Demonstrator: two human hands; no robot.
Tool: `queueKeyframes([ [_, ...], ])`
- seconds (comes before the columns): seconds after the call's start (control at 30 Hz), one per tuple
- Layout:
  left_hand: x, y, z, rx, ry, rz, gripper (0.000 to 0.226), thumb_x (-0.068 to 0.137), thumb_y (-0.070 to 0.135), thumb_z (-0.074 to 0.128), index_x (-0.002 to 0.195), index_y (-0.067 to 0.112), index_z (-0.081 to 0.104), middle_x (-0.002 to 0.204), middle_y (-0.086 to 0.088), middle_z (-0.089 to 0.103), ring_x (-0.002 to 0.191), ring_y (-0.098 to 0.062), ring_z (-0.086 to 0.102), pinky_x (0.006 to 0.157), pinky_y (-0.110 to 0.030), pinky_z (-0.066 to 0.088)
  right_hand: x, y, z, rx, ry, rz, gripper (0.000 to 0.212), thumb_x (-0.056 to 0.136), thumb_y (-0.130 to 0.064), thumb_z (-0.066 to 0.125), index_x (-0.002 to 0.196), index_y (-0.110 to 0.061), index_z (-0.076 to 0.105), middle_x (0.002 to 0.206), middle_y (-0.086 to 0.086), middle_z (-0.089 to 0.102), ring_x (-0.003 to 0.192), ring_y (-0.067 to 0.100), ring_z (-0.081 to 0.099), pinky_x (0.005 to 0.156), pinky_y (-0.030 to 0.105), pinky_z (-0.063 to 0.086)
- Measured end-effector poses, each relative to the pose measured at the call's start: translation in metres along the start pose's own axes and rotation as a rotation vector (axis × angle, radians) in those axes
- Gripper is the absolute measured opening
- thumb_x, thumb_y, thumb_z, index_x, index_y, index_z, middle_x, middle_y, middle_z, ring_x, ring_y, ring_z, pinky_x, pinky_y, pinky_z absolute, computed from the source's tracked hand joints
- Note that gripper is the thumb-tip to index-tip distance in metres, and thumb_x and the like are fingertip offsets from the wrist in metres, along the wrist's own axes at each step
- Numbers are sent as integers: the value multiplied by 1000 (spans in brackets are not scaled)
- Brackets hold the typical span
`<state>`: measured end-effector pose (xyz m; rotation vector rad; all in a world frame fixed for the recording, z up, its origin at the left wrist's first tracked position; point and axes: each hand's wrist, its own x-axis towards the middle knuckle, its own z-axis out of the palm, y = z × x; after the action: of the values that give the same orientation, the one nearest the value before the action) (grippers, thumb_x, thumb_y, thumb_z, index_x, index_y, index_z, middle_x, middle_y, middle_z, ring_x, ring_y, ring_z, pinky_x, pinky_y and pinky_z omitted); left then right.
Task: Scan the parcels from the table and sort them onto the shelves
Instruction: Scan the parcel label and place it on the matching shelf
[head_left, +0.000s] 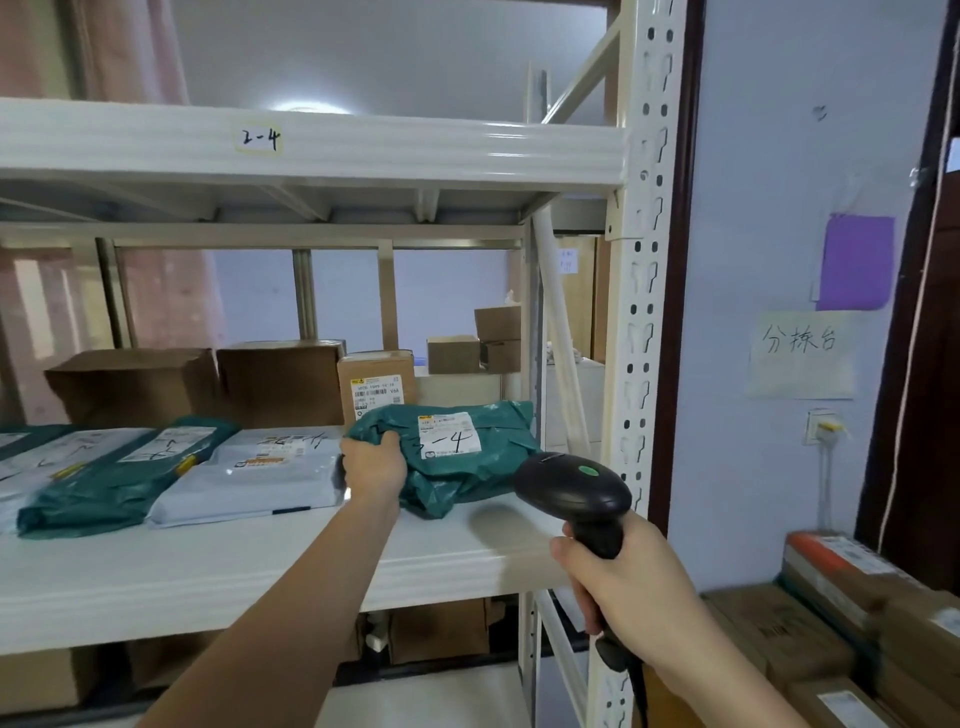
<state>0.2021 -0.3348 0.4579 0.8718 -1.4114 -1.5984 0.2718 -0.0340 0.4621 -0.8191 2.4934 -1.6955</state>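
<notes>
Mid-frame, the left hand (375, 466) grips a green parcel (457, 457) marked "2-4", lying on the shelf (218, 566) beside a grey parcel (254, 475). Lower right, the right hand (631, 584) holds a black scanner (574, 491).

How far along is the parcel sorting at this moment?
Done: several mailer bags and boxes already lie on the shelf. In hand: the left hand grips a green parcel marked "-4", resting at the shelf's right end, while the right hand holds the scanner. Left: releasing it; the table is out of view, so remaining parcels can't be counted.
</notes>
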Motion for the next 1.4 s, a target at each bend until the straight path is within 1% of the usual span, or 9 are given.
queueKeyframes([
  [0.1,8,2,-3,8,-18,25,46,105,22,58,148,12,42,135,-14,57,114,-31,56,97,-43,52,-1,1,-1,-15,-5,-5,12,92,-22,62,88,-11,59,52,5,57,44,15,55,62,39,55],
  [0.33,15,7,-13,23,-69,50,39,99,23,69,135,13,58,132,-12,69,116,-36,67,104,-54,56,-9,-1,2,-16,-7,-12,13,93,-20,61,90,-8,58,52,5,58,44,18,56,56,33,54],
  [0.5,8,7,-27,-87,-106,5,51,98,30,73,138,10,48,129,-13,66,114,-36,68,99,-54,59,-15,-8,9,-35,-9,-23,12,93,-22,62,93,-10,58,56,5,60,46,18,58,60,39,58],
  [0.6,-11,7,-42,40,-34,193,55,97,28,73,142,10,45,140,-13,56,124,-31,62,102,-50,57,-19,-12,15,-44,-14,-20,11,93,-23,61,96,-13,58,56,6,62,46,19,59,62,42,58],
  [0.7,-41,8,-57,293,-3,611,47,98,22,68,140,9,51,142,-8,49,134,-23,46,114,-43,45,-26,-16,19,-53,-3,-23,11,93,-24,62,96,-14,58,56,4,62,46,17,59,62,41,58],
  [0.8,-76,10,-63,466,-220,859,34,99,22,66,132,17,61,138,0,55,131,-16,47,115,-41,42,-39,-17,21,-46,21,-7,11,93,-22,62,95,-12,59,55,2,60,45,16,57,58,37,58],
  [0.97,-129,-4,-45,691,-720,945,47,105,42,59,149,26,55,162,6,44,150,-14,36,125,-35,28,-76,-12,13,-44,77,38,14,94,-19,62,86,-9,59,49,1,57,43,15,55,52,30,54],
  [1.27,-243,-75,23,672,-1095,943,43,103,41,63,145,38,55,153,10,56,140,-15,52,117,-45,45,-171,33,-54,-150,270,206,18,92,-23,63,76,-18,58,50,2,59,44,15,56,55,39,53],
  [1.4,-286,-106,61,703,-1200,883,51,104,46,59,153,37,47,161,8,47,148,-18,44,123,-42,38,-207,60,-93,-150,351,270,14,92,-21,65,84,-11,59,53,0,56,46,13,55,51,31,49],
])
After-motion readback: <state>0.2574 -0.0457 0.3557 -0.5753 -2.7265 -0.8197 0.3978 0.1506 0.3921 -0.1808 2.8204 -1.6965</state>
